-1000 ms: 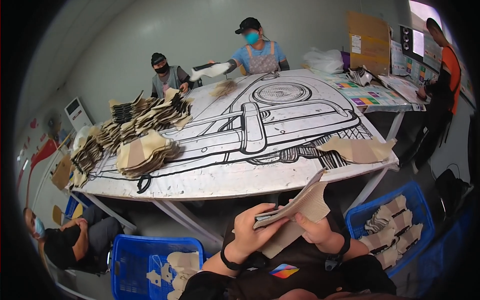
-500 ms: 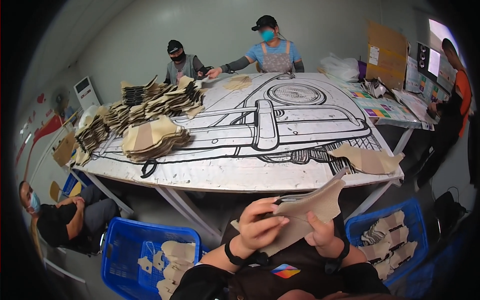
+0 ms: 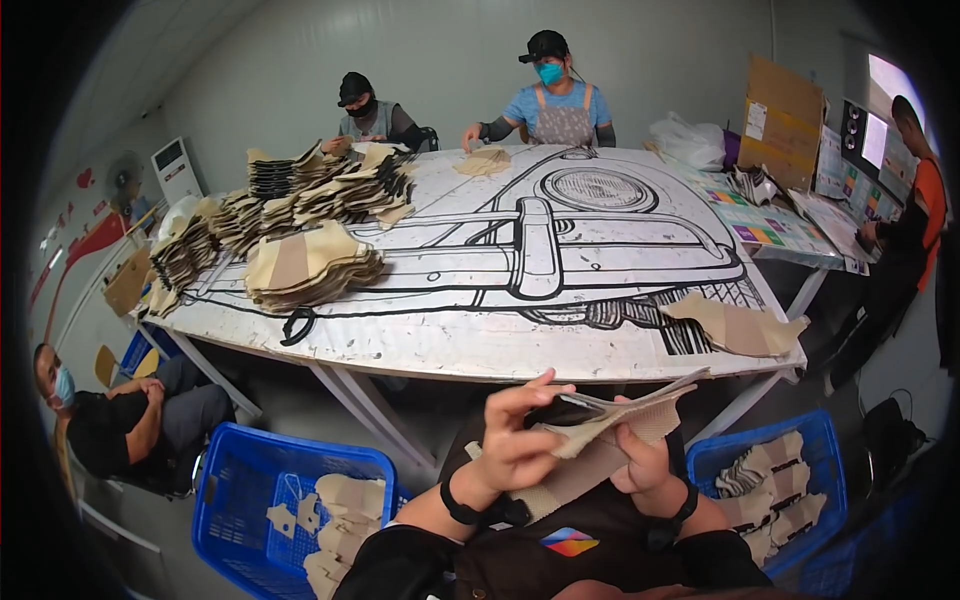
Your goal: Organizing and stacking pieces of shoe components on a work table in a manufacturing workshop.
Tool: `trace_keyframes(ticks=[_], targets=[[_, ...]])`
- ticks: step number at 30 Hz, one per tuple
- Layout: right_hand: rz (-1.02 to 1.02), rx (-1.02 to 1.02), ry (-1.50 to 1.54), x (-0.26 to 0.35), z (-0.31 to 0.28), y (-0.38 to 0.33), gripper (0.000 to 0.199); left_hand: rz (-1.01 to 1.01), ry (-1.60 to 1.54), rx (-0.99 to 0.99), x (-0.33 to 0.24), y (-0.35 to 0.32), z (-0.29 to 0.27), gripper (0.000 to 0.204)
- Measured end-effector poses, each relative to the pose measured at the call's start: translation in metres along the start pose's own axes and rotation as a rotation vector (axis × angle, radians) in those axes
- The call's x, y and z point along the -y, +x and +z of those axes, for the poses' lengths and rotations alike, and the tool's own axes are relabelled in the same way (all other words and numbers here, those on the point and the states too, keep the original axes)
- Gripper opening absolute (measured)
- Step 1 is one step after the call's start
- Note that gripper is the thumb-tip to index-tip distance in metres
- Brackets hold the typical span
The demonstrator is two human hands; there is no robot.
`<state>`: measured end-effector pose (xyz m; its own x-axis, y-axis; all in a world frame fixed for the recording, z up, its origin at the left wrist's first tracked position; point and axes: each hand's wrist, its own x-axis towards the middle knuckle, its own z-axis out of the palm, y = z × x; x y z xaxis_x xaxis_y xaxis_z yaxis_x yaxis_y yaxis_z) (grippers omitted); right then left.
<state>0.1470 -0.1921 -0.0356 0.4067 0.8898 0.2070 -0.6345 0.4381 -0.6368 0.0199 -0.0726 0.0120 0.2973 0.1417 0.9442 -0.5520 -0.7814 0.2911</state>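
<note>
Both hands hold a beige ribbed fabric piece [image 3: 585,470] in front of my dark apron, just off the near table edge. It is bent, with a thin greyish edge showing along its top. My left hand [image 3: 515,445] is closed on its left side, the index finger lifted along the upper edge and the other fingers bent against the fabric. With the thumb on its face, my right hand [image 3: 642,465] grips the lower right part. Another beige cut piece with a tan band [image 3: 740,325] lies flat at the table's right corner.
Stacks of beige pieces [image 3: 310,262] cover the left of the table [image 3: 440,350], which bears a black line drawing. Blue baskets with pieces stand at left [image 3: 225,500] and right [image 3: 835,450]. Two people work across the table; another sits at left, one stands at right.
My left index finger has lifted and the fabric's upper part has tilted flatter. Across the table, the person in blue has drawn their outstretched hand back from the neighbour.
</note>
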Motion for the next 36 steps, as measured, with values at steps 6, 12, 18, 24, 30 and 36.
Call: trace_keyframes(ticks=[6, 12, 18, 24, 30, 36], targets=[[-0.055, 0.102, -0.369, 0.002, -0.011, -0.009, 0.037, -0.261, -0.074, -0.144, -0.003, -0.002, -0.002, 0.032], [-0.289, 0.267, -0.568, 0.015, 0.000, -0.007, 0.038, -0.619, -0.382, 0.074, -0.010, 0.008, -0.014, 0.045], [-0.267, 0.361, -0.433, 0.043, 0.010, 0.003, 0.035, -0.684, -0.314, 0.071, -0.015, 0.009, -0.009, 0.017], [-0.235, 0.136, -0.719, 0.040, -0.004, -0.003, 0.016, -0.597, -0.393, 0.299, -0.013, 0.013, -0.009, 0.025], [-0.117, 0.080, -0.688, 0.046, 0.010, 0.001, 0.029, -0.698, -0.228, 0.133, -0.015, 0.000, -0.009, 0.017], [-1.327, 0.569, -1.850, 0.068, 0.002, 0.001, 0.052, -0.784, -0.343, -0.270, 0.002, 0.008, -0.022, 0.033]])
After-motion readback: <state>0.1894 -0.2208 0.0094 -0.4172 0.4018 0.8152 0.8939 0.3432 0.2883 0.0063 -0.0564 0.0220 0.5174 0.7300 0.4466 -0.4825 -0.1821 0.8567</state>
